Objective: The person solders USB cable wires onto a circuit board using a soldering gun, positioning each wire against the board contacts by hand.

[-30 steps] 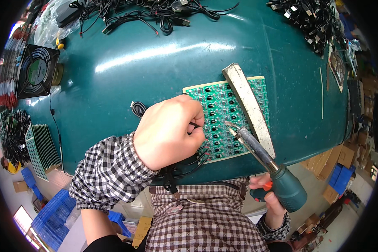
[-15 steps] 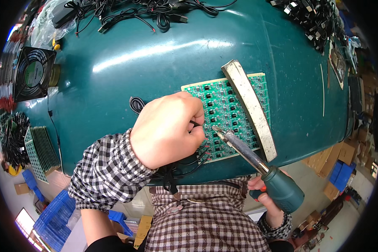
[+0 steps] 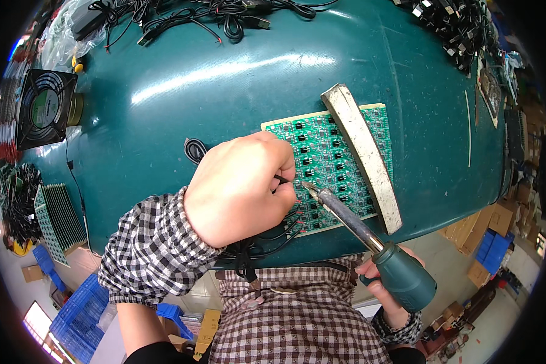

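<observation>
Slanted soldering iron (image 3: 376,244), tip over green circuit board (image 3: 323,147) near black cable (image 3: 280,179)

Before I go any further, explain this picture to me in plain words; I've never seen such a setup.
There is no robot here, only a person using two bare hands. The picture comes from the left of two wide fisheye cameras worn on the head, looking down, so straight edges curve toward the rim.

The left hand pinches a black cable. The right hand grips a green-handled soldering tool, its tip close to the left fingers; whether it touches anything is unclear.

On the green table lies a circuit board panel, with a worn, pale bar across it. Beyond are heaped cables; a fan stands at left.
</observation>
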Tool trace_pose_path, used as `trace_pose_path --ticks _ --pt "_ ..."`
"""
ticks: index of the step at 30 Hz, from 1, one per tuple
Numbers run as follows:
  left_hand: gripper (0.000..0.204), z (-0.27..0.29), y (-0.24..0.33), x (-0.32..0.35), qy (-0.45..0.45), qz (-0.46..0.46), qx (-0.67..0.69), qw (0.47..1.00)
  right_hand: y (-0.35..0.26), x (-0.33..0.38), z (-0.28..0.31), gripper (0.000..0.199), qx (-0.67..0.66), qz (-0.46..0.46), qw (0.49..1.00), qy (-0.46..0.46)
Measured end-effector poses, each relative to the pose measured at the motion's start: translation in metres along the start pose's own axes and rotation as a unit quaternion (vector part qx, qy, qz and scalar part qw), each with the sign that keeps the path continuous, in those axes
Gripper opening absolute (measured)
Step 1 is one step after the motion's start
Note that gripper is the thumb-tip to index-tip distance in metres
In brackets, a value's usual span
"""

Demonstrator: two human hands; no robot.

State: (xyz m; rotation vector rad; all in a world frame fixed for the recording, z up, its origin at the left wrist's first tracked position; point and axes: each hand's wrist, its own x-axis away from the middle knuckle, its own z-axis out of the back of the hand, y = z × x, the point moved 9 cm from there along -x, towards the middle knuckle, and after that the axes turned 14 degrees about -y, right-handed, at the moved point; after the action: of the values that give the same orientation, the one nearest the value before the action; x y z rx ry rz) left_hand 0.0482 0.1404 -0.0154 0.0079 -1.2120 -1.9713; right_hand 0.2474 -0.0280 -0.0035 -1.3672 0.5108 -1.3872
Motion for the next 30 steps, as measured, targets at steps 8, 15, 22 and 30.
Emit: trace_pose_path --ticks 8,15,22,30 --pt "0.008 0.0006 0.0007 -0.0002 -0.003 0.003 -0.002 1.0 -0.0033 -0.0051 -0.0027 0.056 -0.016 0.007 1.0 0.009" --pt "0.008 -0.0008 0.0 -0.0008 -0.003 0.0 0.001 1.0 -0.002 -0.0051 -0.0021 0.053 -0.01 -0.005 1.0 0.021" --pt "0.009 0.0001 0.0 0.0 0.002 -0.004 0.004 1.0 -0.0032 -0.0057 -0.0021 0.051 0.027 -0.01 1.0 0.004" --pt "0.009 0.0 0.0002 -0.0005 -0.003 -0.006 0.008 1.0 0.0042 0.0025 0.0005 0.06 -0.027 0.002 0.999 0.029"
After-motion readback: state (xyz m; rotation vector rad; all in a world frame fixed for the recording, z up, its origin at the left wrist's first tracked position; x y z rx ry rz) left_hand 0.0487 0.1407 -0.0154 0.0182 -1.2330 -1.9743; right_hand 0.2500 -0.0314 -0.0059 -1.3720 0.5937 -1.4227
